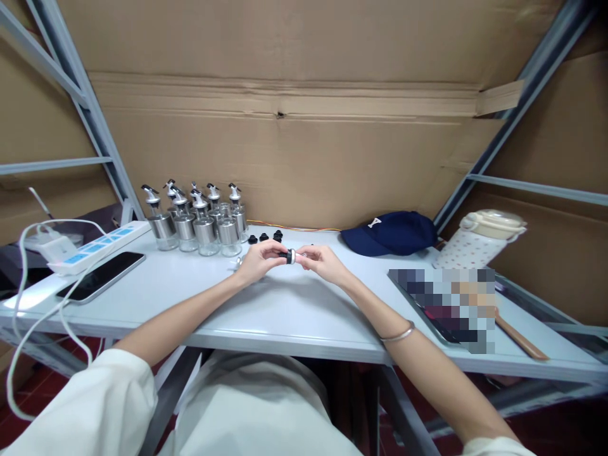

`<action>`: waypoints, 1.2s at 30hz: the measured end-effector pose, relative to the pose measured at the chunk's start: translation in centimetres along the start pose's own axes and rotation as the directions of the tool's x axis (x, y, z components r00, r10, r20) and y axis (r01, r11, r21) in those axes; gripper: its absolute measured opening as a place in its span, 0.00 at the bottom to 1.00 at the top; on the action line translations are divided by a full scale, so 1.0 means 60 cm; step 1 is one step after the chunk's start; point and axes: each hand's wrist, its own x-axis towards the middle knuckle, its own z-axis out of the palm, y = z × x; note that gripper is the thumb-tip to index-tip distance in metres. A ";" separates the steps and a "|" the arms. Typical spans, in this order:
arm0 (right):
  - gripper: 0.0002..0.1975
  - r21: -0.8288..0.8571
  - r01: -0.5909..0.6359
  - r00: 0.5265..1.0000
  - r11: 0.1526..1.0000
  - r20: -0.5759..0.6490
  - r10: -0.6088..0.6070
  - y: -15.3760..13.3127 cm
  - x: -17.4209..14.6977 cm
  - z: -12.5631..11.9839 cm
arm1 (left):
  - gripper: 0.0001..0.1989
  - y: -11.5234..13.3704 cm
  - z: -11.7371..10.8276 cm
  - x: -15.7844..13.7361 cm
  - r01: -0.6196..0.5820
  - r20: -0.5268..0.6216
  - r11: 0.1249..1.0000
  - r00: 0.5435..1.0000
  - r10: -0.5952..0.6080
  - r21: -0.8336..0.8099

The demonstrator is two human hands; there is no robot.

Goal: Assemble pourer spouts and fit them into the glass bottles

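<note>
Both my hands meet over the middle of the white table (294, 310), on a small black and silver pourer top (291, 256). My left hand (259, 261) pinches its black end, while the fingers of my right hand (327, 262) close on the silver end; much of the piece is hidden by fingers. Just behind my left hand lie several small black stopper pieces (265, 238). A shiny metal piece (236, 264) shows partly beside my left wrist. To the left stand several glass and steel oil bottles (206, 234) with pourer tops fitted.
At left are a white power strip (107, 244), its cables, and a phone (102, 277). A navy cap (394, 233), a cream bottle (477, 240), a blurred dark tray (427, 310) and a wooden handle (522, 335) are at right. Cardboard (304, 158) walls the back.
</note>
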 end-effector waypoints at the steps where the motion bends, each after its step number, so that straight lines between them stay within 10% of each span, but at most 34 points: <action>1: 0.18 -0.024 0.010 1.000 1.000 -0.001 -0.010 0.001 0.000 0.001 | 0.14 0.000 0.000 0.001 0.013 -0.011 1.000 1.000 -0.013 -0.009; 9: 0.16 -0.259 0.191 0.965 0.947 -0.127 -0.229 -0.009 -0.006 0.011 | 0.16 0.004 0.002 0.004 0.045 -0.060 0.994 0.997 -0.051 -0.101; 15: 0.16 -0.177 0.080 0.997 0.981 0.030 -0.076 -0.004 -0.002 -0.001 | 0.06 0.002 0.009 -0.007 -0.217 -0.003 0.942 0.974 0.226 0.258; 21: 0.14 0.014 0.001 0.995 1.000 -0.103 0.001 -0.005 -0.003 0.005 | 0.06 0.013 0.010 -0.010 -0.355 0.034 0.793 0.920 0.391 0.494; 25: 0.17 0.233 -0.049 0.999 0.971 0.017 0.046 -0.013 -0.005 0.012 | 0.08 0.006 0.014 -0.010 -0.347 0.065 0.825 0.932 0.356 0.446; 36: 0.17 0.066 -0.062 0.998 0.996 0.016 0.062 0.010 0.000 0.007 | 0.08 0.000 0.003 -0.005 -0.117 0.089 0.970 0.991 0.100 0.214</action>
